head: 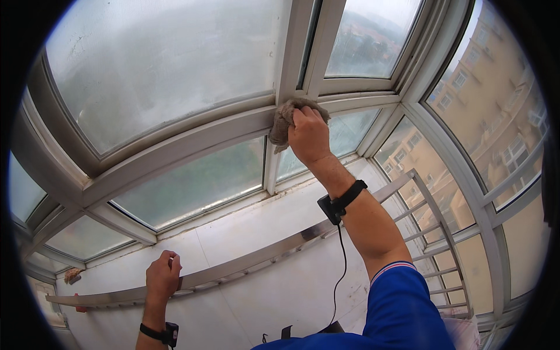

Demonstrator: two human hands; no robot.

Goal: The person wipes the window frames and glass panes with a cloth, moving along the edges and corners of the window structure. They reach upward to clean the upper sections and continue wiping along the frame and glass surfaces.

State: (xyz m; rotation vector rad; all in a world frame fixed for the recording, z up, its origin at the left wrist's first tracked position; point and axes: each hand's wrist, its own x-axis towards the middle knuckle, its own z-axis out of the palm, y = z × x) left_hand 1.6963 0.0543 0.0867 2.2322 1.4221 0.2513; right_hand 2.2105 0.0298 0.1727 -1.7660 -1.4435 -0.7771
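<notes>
My right hand (309, 133) grips a crumpled grey-brown cloth (283, 120). The cloth lies against the white window frame (232, 127), where the upright post meets the horizontal bar. My left hand (162, 273) is lower down at the left, its fingers curled in with no object visible in them. It overlaps the flat metal rail (245, 262); whether it rests on the rail cannot be told. Above the bar is a large fogged window pane (170, 65), with a narrower lower pane (197, 183) beneath it.
A metal rack end with rungs (442, 232) stands at the right. White tiled sill and wall (210, 240) run below the windows. A small brush-like object (72, 275) lies on the sill at far left. A black cable (341, 271) hangs from the right wrist strap.
</notes>
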